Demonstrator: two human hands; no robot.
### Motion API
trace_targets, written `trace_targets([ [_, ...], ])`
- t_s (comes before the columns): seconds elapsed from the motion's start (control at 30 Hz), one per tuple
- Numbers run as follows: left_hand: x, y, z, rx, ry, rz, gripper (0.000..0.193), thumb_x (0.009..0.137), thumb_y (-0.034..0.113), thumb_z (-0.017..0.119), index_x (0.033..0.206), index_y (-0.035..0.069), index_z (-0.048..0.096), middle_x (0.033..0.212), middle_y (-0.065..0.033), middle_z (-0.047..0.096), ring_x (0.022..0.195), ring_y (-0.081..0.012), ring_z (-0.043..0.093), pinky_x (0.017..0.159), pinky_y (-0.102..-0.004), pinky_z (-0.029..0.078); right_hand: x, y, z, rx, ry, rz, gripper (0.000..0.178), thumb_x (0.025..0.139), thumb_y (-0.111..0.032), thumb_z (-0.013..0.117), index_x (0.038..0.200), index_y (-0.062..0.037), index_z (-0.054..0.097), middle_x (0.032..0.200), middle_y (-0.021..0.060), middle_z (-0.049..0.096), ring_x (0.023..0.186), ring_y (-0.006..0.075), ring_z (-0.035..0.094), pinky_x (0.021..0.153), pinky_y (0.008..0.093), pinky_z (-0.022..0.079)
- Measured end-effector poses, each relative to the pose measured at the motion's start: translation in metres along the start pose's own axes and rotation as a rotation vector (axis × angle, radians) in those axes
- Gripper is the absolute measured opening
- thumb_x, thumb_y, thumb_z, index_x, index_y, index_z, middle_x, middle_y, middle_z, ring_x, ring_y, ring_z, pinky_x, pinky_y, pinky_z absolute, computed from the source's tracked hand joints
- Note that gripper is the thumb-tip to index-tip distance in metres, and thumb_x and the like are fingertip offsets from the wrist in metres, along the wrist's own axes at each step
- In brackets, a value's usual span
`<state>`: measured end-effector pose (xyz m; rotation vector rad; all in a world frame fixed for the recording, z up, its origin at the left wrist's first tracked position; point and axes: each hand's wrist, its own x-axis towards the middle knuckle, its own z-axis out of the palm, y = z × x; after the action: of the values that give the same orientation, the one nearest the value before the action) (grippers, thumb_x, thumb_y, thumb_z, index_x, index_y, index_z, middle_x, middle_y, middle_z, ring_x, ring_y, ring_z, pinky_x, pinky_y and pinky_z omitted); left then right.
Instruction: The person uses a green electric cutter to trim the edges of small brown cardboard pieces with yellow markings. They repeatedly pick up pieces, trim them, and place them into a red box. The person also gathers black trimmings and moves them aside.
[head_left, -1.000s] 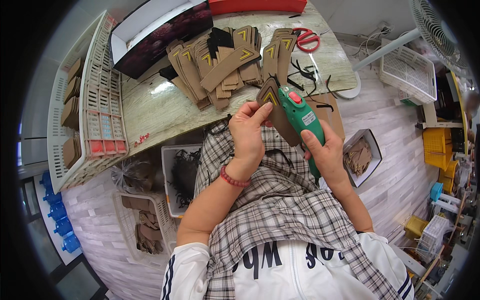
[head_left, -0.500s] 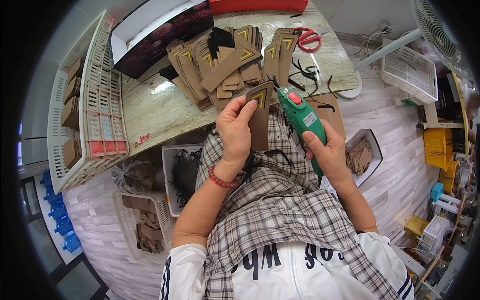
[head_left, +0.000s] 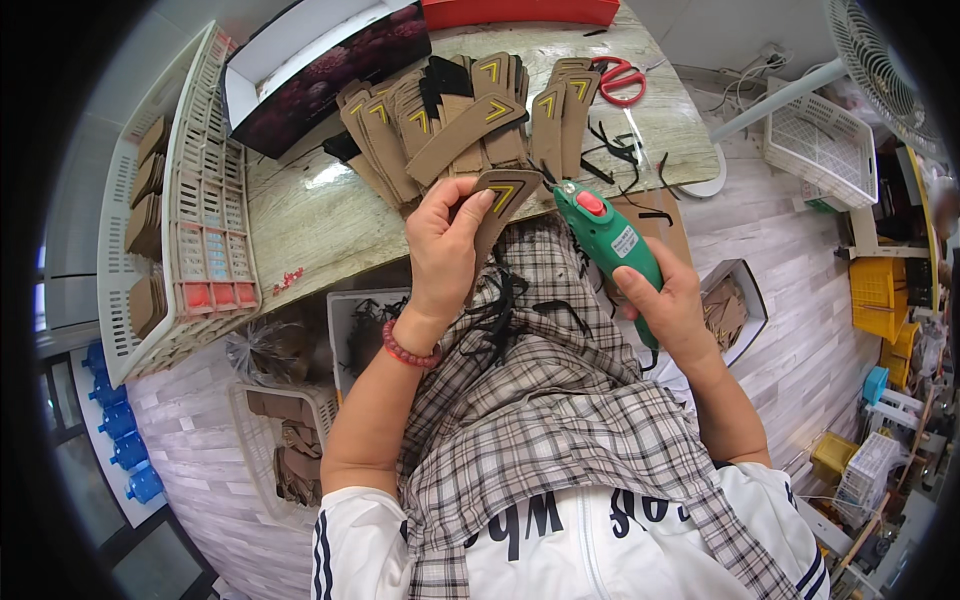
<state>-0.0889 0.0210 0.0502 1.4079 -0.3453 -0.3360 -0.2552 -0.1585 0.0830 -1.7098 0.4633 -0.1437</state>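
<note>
Pinched between thumb and fingers, a brown fabric strap with a yellow chevron is held up by my left hand at the table's near edge. My right hand is wrapped round a green electric cutter with a red button. Its narrow tip points at the strap's rounded end, with a small gap between them. A pile of similar straps lies just beyond on the table, some trimmed in black. Black offcuts are scattered over the checked apron on my lap.
Red-handled scissors and more black scraps lie at the table's right. A white crate with brown pieces stands left, beside a dark patterned box. Another basket and an open box are lower down. A fan stands right.
My left hand has shifted left with the strap, which now tilts and sits apart from the cutter's tip. My right hand and the cutter have moved slightly right and down.
</note>
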Motion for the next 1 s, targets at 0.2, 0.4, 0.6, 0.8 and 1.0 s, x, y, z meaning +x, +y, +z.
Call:
trace_targets([
  [0.2,0.009,0.007,-0.011,0.090,-0.051,0.029,0.012,0.088,0.007,0.061,0.091,-0.005,0.063,0.083,-0.0014,0.059,0.075,-0.0062,0.051,0.068,-0.0206,0.042,0.003,-0.006,-0.006,-0.053,-0.058,-0.003,0.037,0.086,-0.029,0.069,0.107,0.0003,0.059,0.068,-0.0010,0.056,0.051,0.0042,0.049,0.046,0.0206,0.040],
  [0.4,0.018,0.015,-0.024,0.251,-0.116,0.071,0.012,0.086,0.008,0.063,0.088,-0.004,0.064,0.080,-0.0022,0.057,0.073,-0.0077,0.051,0.066,-0.0226,0.042,0.006,-0.007,-0.011,-0.102,-0.104,-0.007,0.035,0.085,-0.027,0.070,0.106,-0.0005,0.060,0.069,0.0003,0.058,0.052,0.0053,0.051,0.046,0.0220,0.041],
  [0.6,0.023,0.019,-0.035,0.311,-0.189,0.067,0.011,0.085,0.007,0.064,0.085,-0.003,0.063,0.076,-0.0012,0.058,0.070,-0.0069,0.051,0.064,-0.0217,0.042,0.009,-0.007,-0.012,-0.151,-0.139,-0.009,0.036,0.084,-0.030,0.071,0.103,-0.0008,0.061,0.067,0.0017,0.058,0.052,0.0066,0.053,0.046,0.0231,0.042],
  [0.8,0.021,0.023,-0.043,0.243,-0.275,-0.065,0.010,0.084,0.007,0.065,0.085,-0.003,0.064,0.076,0.0001,0.062,0.069,-0.0041,0.052,0.062,-0.0205,0.042,0.013,-0.007,-0.011,-0.209,-0.194,-0.009,0.038,0.082,-0.032,0.073,0.100,-0.0009,0.061,0.066,0.0031,0.058,0.053,0.0089,0.053,0.049,0.0255,0.043],
  [1.0,0.011,0.023,-0.046,0.285,-0.360,-0.116,0.011,0.083,0.009,0.066,0.082,-0.002,0.064,0.073,0.0012,0.058,0.066,-0.0049,0.050,0.059,-0.0215,0.041,0.018,-0.012,0.005,-0.192,-0.219,-0.033,0.037,0.081,-0.031,0.073,0.100,-0.0013,0.061,0.069,0.0025,0.059,0.058,0.0080,0.053,0.052,0.0250,0.043],
])
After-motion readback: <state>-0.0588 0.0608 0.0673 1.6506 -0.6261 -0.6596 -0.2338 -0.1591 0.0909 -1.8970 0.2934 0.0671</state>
